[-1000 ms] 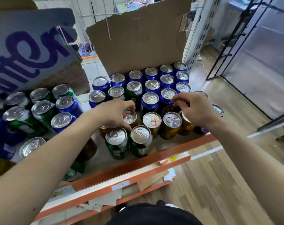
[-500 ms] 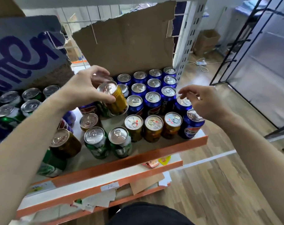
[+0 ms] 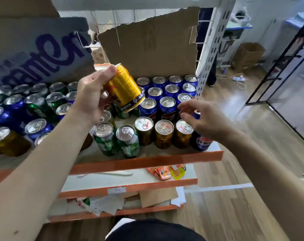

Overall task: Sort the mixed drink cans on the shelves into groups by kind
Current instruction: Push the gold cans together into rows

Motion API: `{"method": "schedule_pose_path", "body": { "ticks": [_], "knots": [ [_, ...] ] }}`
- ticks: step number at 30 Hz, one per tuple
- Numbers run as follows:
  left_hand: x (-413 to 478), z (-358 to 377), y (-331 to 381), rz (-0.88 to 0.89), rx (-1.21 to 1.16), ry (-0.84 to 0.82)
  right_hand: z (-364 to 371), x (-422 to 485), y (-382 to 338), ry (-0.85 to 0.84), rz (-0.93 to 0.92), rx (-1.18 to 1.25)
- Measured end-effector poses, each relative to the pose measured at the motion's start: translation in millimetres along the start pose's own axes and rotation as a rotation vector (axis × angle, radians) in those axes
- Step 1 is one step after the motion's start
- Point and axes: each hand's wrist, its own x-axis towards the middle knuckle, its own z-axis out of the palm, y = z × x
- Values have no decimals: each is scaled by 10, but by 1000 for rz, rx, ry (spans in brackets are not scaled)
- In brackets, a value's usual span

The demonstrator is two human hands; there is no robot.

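Head view: at the near edge, a person's dark clothing [image 3: 154, 230] is showing above a wood-plank floor [image 3: 234, 197]. Paper scraps [image 3: 104, 204] are lying on the lowest orange-edged shelf. On the next shelf's front lip [image 3: 130, 187] a white price tag [image 3: 116, 190] is reading "7元", and bright red and yellow snack packets [image 3: 162, 173] are lying near its right end.

Above, the orange-fronted can shelf [image 3: 147, 161] is carrying the drinks. Along its front edge two green aluminium cans [image 3: 116, 141] are standing beside three gold aluminium cans [image 3: 163, 134], with a blue Pepsi can [image 3: 200, 141] at the front right corner. The right hand [image 3: 199, 120] is hovering over that corner, fingers loosely spread and grasping nothing.

The left hand [image 3: 90, 100] is gripping a yellow-gold drink can [image 3: 123, 87], tilted and raised above the shelf's middle; its dark print is too small to read.

Toward the left end, mixed green and blue cans [image 3: 34, 101] are crowding together. Toward the back right corner, blue Pepsi cans [image 3: 166, 91] are standing in rows.

Behind them a torn brown cardboard sheet [image 3: 151, 49] is leaning upright, beside a grey cardboard panel with large purple lettering [image 3: 40, 53], only partly visible. A white perforated shelf upright [image 3: 212, 42] is rising at the right; beyond it a brown cardboard box [image 3: 248, 54], a white power strip [image 3: 238, 78] and a black metal frame [image 3: 278, 66] are sitting on the floor.
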Motion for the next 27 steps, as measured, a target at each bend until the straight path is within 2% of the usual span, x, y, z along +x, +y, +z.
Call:
{"method": "schedule_pose_path", "body": {
  "ticks": [4, 8, 11, 14, 21, 27],
  "knots": [
    [-309, -78, 42, 39, 38, 13, 350, 67, -313, -193, -129, -69],
    [-598, -247, 0, 17, 78, 131, 723, 182, -572, -332, -233, -204],
    [-799, -402, -79, -15, 114, 231, 1001, 220, -680, -378, -301, -340],
    [-951, -524, -116, -41, 146, 290, 1162, 225, -688, -375, -278, -407],
    [-1091, -745, -88, -49, 100, 297, 978, 286, -739, -330, -199, -344],
    [-1108, -1009, 39, -33, 57, 291, 654, 318, -975, -234, -200, 150]
  ]
}}
